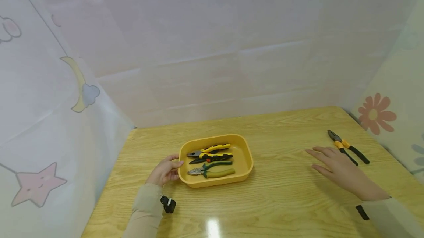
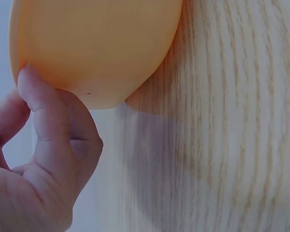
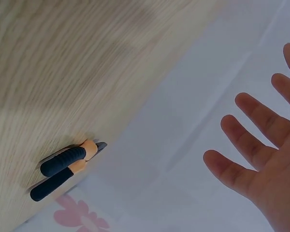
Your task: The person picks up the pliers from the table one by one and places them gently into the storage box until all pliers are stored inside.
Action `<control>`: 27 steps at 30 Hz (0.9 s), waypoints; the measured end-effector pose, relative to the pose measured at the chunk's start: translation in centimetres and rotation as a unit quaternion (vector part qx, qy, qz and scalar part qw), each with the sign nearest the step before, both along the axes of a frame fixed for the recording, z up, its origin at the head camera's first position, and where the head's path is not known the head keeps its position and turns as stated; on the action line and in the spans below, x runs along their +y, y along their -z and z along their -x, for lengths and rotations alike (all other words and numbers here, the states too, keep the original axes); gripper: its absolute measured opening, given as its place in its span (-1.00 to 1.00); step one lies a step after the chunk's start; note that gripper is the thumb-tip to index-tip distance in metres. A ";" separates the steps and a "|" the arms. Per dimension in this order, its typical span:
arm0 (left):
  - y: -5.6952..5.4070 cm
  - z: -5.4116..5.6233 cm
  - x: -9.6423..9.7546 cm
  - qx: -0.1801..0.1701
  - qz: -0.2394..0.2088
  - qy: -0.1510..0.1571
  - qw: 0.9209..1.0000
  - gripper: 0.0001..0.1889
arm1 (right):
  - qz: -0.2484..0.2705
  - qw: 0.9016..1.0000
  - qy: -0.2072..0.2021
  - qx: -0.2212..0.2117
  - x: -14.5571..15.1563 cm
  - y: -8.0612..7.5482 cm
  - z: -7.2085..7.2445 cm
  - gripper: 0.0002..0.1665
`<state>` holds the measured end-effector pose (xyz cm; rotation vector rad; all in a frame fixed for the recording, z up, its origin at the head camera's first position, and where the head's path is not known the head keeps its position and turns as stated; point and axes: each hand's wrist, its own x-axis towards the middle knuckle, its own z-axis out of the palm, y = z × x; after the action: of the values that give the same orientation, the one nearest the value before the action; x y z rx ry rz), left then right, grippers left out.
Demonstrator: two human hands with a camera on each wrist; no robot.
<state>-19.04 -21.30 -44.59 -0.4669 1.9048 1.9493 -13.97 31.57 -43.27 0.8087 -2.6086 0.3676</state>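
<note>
My left hand pinches the left end of a yellow plastic tray, thumb over the rim and fingers against the outside wall. Three pairs of pliers lie in the tray, jaws to the left: combination pliers with yellow-and-black handles, long-nose pliers in similar colours, and green-handled pliers nearest me. Over the right part of the table my right hand is held with spread fingers and nothing in it. Just beyond it lie pliers with orange-and-black handles, which it does not touch.
The light wooden table ends at a pale cloth backdrop behind and on both sides. A small black device sits at my left wrist, and a black strap piece at the right cuff.
</note>
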 end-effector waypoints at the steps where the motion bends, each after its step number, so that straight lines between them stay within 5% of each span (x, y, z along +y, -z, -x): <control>1: 0.0 0.0 0.0 0.000 -0.001 0.000 1.000 -0.55 | 0.000 1.000 -0.001 0.003 0.1 0.1 0.0 -0.37; 16: -0.1 -0.1 -0.1 0.001 -0.005 0.002 1.000 -0.56 | -0.005 1.000 0.019 -0.018 2.2 1.2 0.3 -0.37; 27: 0.1 0.0 -0.1 0.001 -0.005 0.001 1.000 -0.58 | -0.011 0.999 0.035 0.009 4.5 3.1 1.1 -0.33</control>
<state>-19.04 -21.40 -44.66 -0.4603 1.8960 1.9580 -15.06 36.12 -46.34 0.7221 -2.6212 0.3121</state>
